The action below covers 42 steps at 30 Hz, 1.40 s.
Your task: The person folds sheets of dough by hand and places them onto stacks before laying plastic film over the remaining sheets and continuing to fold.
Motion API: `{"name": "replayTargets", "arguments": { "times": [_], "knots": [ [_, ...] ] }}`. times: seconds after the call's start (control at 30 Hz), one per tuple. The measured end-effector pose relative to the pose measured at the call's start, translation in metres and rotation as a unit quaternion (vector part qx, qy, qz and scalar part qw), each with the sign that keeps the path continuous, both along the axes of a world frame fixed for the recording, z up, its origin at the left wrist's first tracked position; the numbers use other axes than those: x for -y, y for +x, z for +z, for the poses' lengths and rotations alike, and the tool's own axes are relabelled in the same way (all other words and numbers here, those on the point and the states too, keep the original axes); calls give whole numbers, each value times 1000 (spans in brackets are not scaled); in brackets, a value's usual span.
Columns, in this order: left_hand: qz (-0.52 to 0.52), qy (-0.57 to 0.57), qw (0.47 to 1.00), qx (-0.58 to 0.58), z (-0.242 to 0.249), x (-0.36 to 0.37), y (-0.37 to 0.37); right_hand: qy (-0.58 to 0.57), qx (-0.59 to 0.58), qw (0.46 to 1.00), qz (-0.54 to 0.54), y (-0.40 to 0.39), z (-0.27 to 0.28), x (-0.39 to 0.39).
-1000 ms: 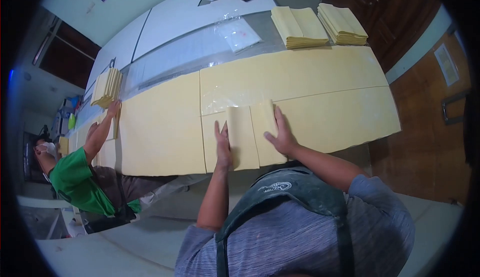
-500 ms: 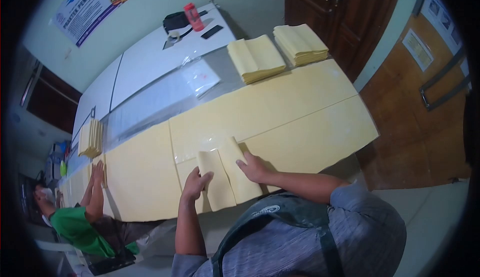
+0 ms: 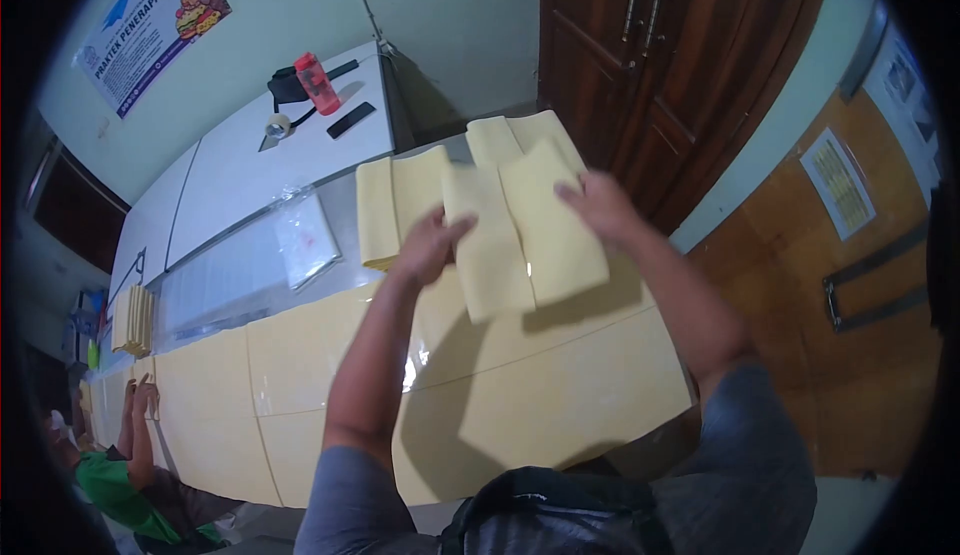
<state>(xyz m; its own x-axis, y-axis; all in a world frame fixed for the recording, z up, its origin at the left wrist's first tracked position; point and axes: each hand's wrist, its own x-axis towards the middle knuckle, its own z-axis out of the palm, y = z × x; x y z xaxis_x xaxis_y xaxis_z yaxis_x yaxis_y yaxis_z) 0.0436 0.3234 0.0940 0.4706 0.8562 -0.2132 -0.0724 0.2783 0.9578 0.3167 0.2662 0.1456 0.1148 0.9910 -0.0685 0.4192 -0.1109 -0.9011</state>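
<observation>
Over the flat sheets (image 3: pixel 600 375), left hand (image 3: pixel 428 246) and right hand (image 3: pixel 604 211) grip 1 folded sheet (image 3: pixel 518 245) between them, before 2 far stacks (image 3: pixel 376 215).

The folded sheet (image 3: pixel 530 240) has been lifted up toward the yellow stacks (image 3: pixel 395 200).

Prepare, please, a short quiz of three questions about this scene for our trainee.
1. True or false: the left hand and the right hand both hold the folded yellow sheet.
2. Choose the colour of the co-worker's shirt: (a) red, (b) green, (c) white.
3. Where does the red bottle stand?

Key: 1. True. 2. (b). 3. On the white table.
</observation>
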Motion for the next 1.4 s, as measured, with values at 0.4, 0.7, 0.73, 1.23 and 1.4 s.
{"name": "replayTargets", "arguments": {
  "times": [0.4,0.7,0.73,1.23,1.4],
  "knots": [
    [53,-50,992,-104,-67,-198,83,-60,18,998,4,105,-120,-206],
    [269,414,708,-505,-44,-137,112,153,154,963,-158,126,-162,-73],
    [270,411,711,-502,-40,-126,104,109,234,960,-109,128,-178,-39],
    [259,166,885,-350,-107,198,-34,-10,334,931,-149,80,-155,61],
    [305,183,876,-326,-105,185,-42,-78,109,977,-168,132,-191,37]
  ]
}}
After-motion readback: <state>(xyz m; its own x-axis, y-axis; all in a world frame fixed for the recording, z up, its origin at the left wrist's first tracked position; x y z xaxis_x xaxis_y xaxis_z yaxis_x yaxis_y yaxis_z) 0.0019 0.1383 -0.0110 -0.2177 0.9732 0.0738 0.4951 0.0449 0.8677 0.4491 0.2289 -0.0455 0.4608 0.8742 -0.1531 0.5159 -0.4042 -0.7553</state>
